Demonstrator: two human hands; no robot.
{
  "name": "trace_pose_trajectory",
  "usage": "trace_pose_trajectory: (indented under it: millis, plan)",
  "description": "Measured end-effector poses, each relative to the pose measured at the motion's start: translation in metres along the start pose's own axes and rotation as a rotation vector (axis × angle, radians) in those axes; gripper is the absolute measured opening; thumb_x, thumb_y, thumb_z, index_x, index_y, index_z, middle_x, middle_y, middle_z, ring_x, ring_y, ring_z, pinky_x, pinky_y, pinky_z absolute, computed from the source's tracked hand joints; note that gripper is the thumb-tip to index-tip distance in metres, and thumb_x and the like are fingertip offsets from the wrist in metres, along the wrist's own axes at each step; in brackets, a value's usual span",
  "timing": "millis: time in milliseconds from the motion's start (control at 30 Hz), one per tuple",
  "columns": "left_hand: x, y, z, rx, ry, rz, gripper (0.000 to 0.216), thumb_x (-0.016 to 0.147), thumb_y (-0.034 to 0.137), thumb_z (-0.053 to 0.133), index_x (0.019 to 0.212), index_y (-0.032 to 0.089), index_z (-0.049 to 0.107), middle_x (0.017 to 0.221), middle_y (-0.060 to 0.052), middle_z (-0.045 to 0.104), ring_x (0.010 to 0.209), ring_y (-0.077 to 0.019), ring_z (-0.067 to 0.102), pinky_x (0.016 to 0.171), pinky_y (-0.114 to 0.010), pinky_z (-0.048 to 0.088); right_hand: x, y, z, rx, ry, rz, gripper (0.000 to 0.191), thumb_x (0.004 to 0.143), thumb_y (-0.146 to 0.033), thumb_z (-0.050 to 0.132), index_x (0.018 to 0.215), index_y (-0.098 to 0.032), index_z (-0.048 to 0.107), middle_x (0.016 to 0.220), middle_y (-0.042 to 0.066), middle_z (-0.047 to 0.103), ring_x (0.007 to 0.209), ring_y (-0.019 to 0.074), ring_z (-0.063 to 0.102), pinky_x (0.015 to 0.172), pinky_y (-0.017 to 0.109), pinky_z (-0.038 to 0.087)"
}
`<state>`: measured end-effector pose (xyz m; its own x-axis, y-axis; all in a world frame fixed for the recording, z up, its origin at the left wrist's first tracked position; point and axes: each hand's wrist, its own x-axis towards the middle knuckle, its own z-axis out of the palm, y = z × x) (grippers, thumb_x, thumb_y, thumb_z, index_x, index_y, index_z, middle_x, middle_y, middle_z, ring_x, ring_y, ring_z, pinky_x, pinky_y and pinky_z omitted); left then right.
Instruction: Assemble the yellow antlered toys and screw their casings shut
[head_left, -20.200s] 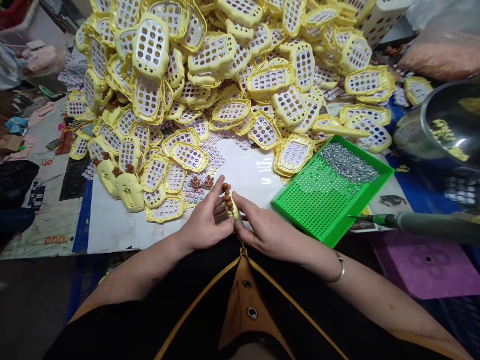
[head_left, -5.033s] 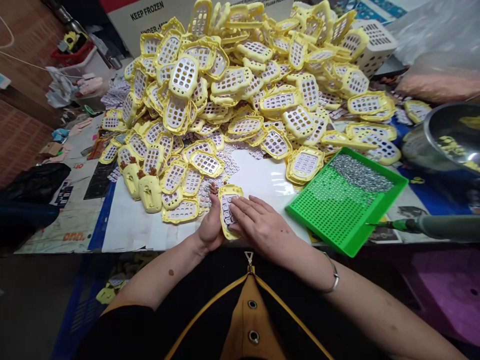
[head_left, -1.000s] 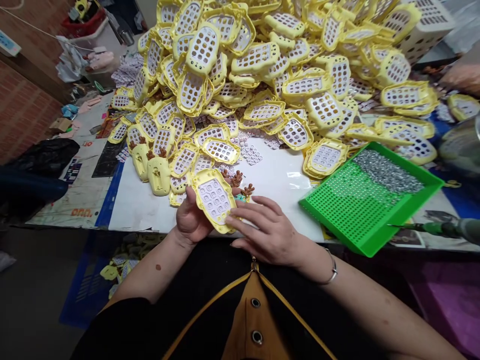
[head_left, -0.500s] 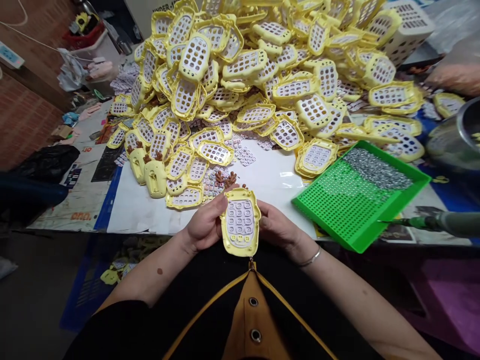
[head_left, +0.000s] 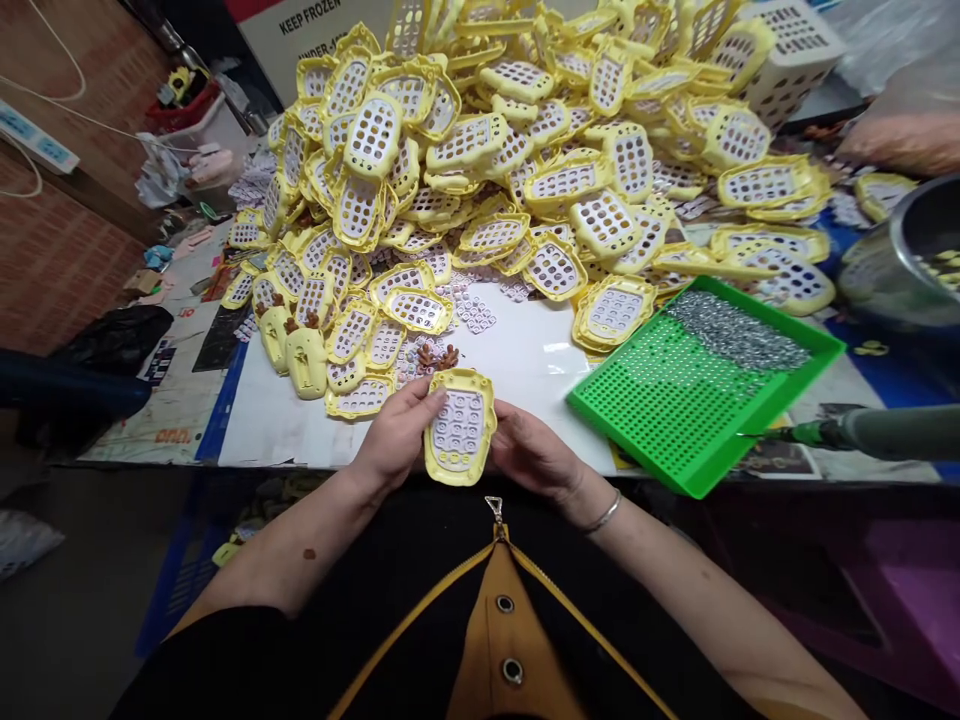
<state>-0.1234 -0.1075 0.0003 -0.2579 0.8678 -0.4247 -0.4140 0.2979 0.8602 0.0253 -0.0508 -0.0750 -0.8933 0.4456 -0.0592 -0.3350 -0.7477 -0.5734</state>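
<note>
Just above the table's front edge, I hold a yellow plastic toy phone shell (head_left: 460, 425), its hollow side facing me and a whitish rubber keypad seated inside. My left hand (head_left: 397, 430) pinches its left rim, thumb on top. On the other side my right hand (head_left: 536, 450) has its curled fingers against the right rim, fingertips partly hidden behind it. Brown antler-shaped pieces (head_left: 437, 357) lie just beyond the shell, near loose keypads (head_left: 472, 308). To the left are two closed yellow bodies with brown antlers (head_left: 306, 360).
A high heap of yellow shells (head_left: 465, 145) fills the back of the table. On the right, a green perforated tray (head_left: 637, 410) holds many small metal screws (head_left: 735, 330). A powered screwdriver (head_left: 862, 432) points at the tray, beneath a metal pot (head_left: 900, 255).
The view has shifted slightly. Both hands and the shell have moved a little left and up in the picture, and the shell's lower end has tipped. The grip looks the same.
</note>
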Motion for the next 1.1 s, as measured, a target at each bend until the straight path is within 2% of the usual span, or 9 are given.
trace_pose_trajectory:
  millis: [133,267,433,600,733,833,967,1100]
  plan:
    - [0.001,0.002,0.015,-0.029,0.039,0.147,0.035,0.074,0.037,0.072,0.101,0.015,0.068,0.094,-0.009,0.074,0.094,-0.0263,0.068,0.086,-0.039,0.053,-0.001,0.002,0.001,0.003,0.014,0.018,0.053,0.077,-0.051,0.066,0.122,-0.025,0.057,0.124,0.008,0.064,0.11,0.0205,0.062,0.101,0.042,0.045]
    - [0.001,0.002,0.028,0.037,0.026,0.235,0.034,0.078,0.039,0.069,0.104,0.017,0.067,0.098,-0.008,0.073,0.099,-0.0249,0.066,0.087,-0.036,0.052,-0.002,0.007,0.001,0.032,0.013,-0.004,0.059,0.073,-0.057,0.067,0.122,-0.027,0.055,0.122,0.007,0.065,0.11,0.0213,0.062,0.098,0.042,0.048]
    - [0.006,-0.004,0.034,0.077,-0.003,0.203,0.035,0.079,0.04,0.067,0.106,0.017,0.065,0.101,-0.007,0.072,0.095,-0.0235,0.067,0.084,-0.035,0.054,-0.005,0.007,0.001,0.047,-0.068,0.014,0.071,0.066,-0.063,0.07,0.124,-0.026,0.052,0.119,0.008,0.066,0.11,0.023,0.062,0.097,0.044,0.048]
    - [0.007,-0.006,0.036,0.078,-0.013,0.155,0.045,0.076,0.043,0.069,0.111,0.017,0.06,0.101,-0.008,0.071,0.089,-0.0225,0.068,0.079,-0.035,0.054,-0.006,0.006,0.0,0.032,-0.054,-0.011,0.078,0.063,-0.065,0.072,0.126,-0.026,0.049,0.117,0.008,0.066,0.111,0.0231,0.061,0.098,0.045,0.047]
    - [0.003,-0.005,0.036,0.273,-0.002,0.163,0.066,0.063,0.033,0.081,0.121,0.019,0.053,0.107,-0.008,0.069,0.097,-0.0242,0.065,0.085,-0.035,0.052,-0.006,0.009,-0.001,-0.004,0.007,-0.042,0.076,0.064,-0.067,0.069,0.124,-0.024,0.051,0.12,0.009,0.065,0.116,0.0237,0.058,0.101,0.043,0.045]
    - [0.002,-0.005,0.036,0.383,0.028,0.165,0.071,0.06,0.029,0.083,0.122,0.019,0.052,0.11,-0.008,0.068,0.101,-0.0252,0.064,0.088,-0.036,0.05,-0.006,0.01,-0.002,-0.009,0.033,-0.042,0.072,0.065,-0.066,0.069,0.122,-0.024,0.054,0.121,0.01,0.064,0.115,0.0237,0.058,0.101,0.042,0.045]
    - [0.006,-0.007,0.034,0.184,-0.029,0.105,0.059,0.064,0.035,0.08,0.115,0.019,0.056,0.103,-0.008,0.07,0.092,-0.024,0.066,0.081,-0.035,0.052,-0.006,0.009,0.001,-0.018,0.048,-0.009,0.079,0.058,-0.068,0.072,0.122,-0.026,0.053,0.12,0.009,0.065,0.11,0.0248,0.062,0.098,0.043,0.047]
    - [0.011,-0.01,0.034,0.071,0.014,0.007,0.045,0.065,0.037,0.079,0.101,0.017,0.062,0.092,-0.007,0.072,0.077,-0.0202,0.067,0.072,-0.034,0.054,-0.005,0.008,0.004,-0.009,0.049,0.027,0.087,0.053,-0.069,0.074,0.124,-0.026,0.051,0.119,0.01,0.065,0.105,0.0251,0.064,0.096,0.043,0.048]
